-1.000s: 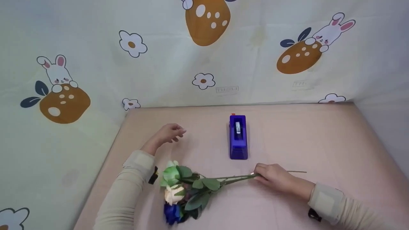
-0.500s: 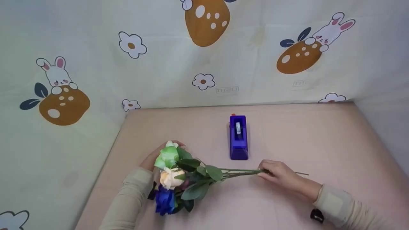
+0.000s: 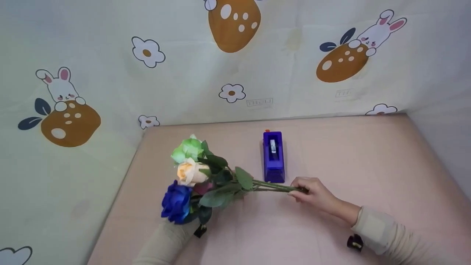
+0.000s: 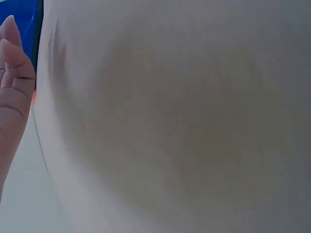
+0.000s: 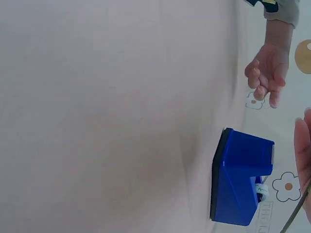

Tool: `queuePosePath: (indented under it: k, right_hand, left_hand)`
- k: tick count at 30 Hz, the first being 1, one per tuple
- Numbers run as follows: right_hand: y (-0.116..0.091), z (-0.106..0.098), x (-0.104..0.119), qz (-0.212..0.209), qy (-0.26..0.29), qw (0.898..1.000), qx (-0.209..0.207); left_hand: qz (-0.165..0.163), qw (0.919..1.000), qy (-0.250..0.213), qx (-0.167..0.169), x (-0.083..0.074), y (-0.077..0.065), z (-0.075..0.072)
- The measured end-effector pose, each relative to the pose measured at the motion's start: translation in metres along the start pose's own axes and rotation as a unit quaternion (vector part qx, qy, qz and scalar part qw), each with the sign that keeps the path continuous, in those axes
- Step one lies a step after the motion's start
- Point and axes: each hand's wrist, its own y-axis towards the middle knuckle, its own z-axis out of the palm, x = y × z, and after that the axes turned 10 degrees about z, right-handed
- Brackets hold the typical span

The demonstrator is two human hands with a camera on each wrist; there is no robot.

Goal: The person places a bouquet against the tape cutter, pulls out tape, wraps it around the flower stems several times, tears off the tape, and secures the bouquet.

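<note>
My right hand point(image 3: 316, 193) grips the green stems point(image 3: 274, 186) of a bunch of roses near their lower ends. The flower heads point left: a light green rose point(image 3: 188, 149), a cream rose point(image 3: 191, 172), a blue rose point(image 3: 176, 203) and a mostly hidden dark pink one among green leaves point(image 3: 217, 197). In the head view the blooms cover my left hand. The right wrist view shows that left hand point(image 5: 268, 70) with palm exposed, fingers loosely bent and nothing in them. Its bent fingers also appear at the edge of the left wrist view.
A blue tape dispenser point(image 3: 274, 158) stands on the pink-covered table point(image 3: 349, 154), just beyond the stems. Patterned fabric walls point(image 3: 294, 73) with rabbits and flowers enclose the table at the back and sides.
My right hand has raised the roses, and their heads have moved up and left. My left hand, in plain sight at first, has gone behind the blooms. The dispenser stays put.
</note>
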Motion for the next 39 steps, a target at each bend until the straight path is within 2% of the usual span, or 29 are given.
queuePosePath:
  k: [1, 2, 3, 4, 5, 6, 7, 8, 12, 14, 17, 20, 24, 28, 30, 31, 34, 36, 39]
  right_hand:
    - [0.001, 0.0, 0.003, 0.007, 0.005, 1.0, -0.001]
    - [0.002, 0.001, 0.003, 0.009, 0.007, 1.0, -0.003]
    - [0.002, 0.002, 0.0, 0.008, 0.008, 1.0, -0.004]
    - [0.003, 0.003, -0.003, 0.004, 0.01, 1.0, -0.004]
    - [0.003, 0.003, -0.003, -0.001, 0.011, 1.0, -0.004]
    - [0.004, 0.004, -0.006, -0.006, 0.013, 1.0, -0.004]
    - [0.004, 0.005, -0.009, -0.012, 0.013, 1.0, -0.004]
    - [0.004, 0.006, -0.012, -0.019, 0.013, 1.0, -0.005]
    - [0.005, 0.01, -0.011, -0.029, 0.008, 0.999, -0.015]
    - [0.004, 0.012, -0.005, -0.026, 0.006, 1.0, -0.016]
    - [0.002, 0.016, 0.002, -0.023, 0.005, 1.0, -0.011]
    - [-0.003, 0.02, -0.002, -0.009, -0.005, 1.0, -0.008]
    - [-0.011, 0.025, -0.017, 0.057, -0.023, 0.998, 0.012]
    - [-0.013, 0.023, -0.023, 0.12, -0.008, 0.99, 0.068]
    - [-0.013, 0.02, -0.024, 0.162, 0.038, 0.98, 0.107]
    - [-0.012, 0.018, -0.026, 0.187, 0.068, 0.972, 0.127]
    - [-0.011, 0.013, -0.029, 0.253, 0.168, 0.936, 0.18]
    - [-0.011, 0.011, -0.033, 0.28, 0.222, 0.911, 0.207]
    - [-0.013, 0.01, -0.037, 0.293, 0.274, 0.886, 0.234]
  left_hand:
    - [0.0, 0.9999, 0.013, -0.007, -0.002, 0.008, 0.007]
    - [-0.007, 0.9985, 0.05, -0.023, -0.005, 0.014, 0.016]
    - [-0.007, 0.9928, 0.113, -0.041, -0.009, 0.021, 0.027]
    - [-0.012, 0.9823, 0.178, -0.058, -0.012, 0.028, 0.038]
    - [-0.005, 0.9774, 0.205, -0.051, -0.006, 0.032, 0.039]
    - [-0.019, 0.9724, 0.22, -0.075, 0.0, 0.034, 0.042]
    - [-0.025, 0.9692, 0.234, -0.073, 0.005, 0.037, 0.042]
    - [-0.016, 0.9662, 0.243, -0.084, 0.013, 0.039, 0.043]
    - [0.063, 0.9721, 0.204, -0.098, 0.041, 0.048, 0.039]
    - [0.083, 0.9687, 0.203, -0.117, 0.053, 0.048, 0.036]
    - [0.077, 0.9607, 0.222, -0.148, 0.066, 0.045, 0.032]
    - [0.059, 0.9538, 0.247, -0.16, 0.077, 0.042, 0.03]
    - [0.042, 0.9507, 0.273, -0.141, 0.085, 0.039, 0.03]
    - [0.018, 0.9496, 0.29, -0.118, 0.087, 0.038, 0.027]
    - [0.009, 0.9512, 0.289, -0.107, 0.086, 0.039, 0.025]
    - [0.007, 0.9528, 0.286, -0.102, 0.085, 0.039, 0.024]
    - [-0.001, 0.9576, 0.275, -0.085, 0.083, 0.041, 0.022]
    - [-0.005, 0.9615, 0.263, -0.079, 0.081, 0.041, 0.022]
    - [-0.009, 0.9665, 0.244, -0.078, 0.079, 0.041, 0.024]
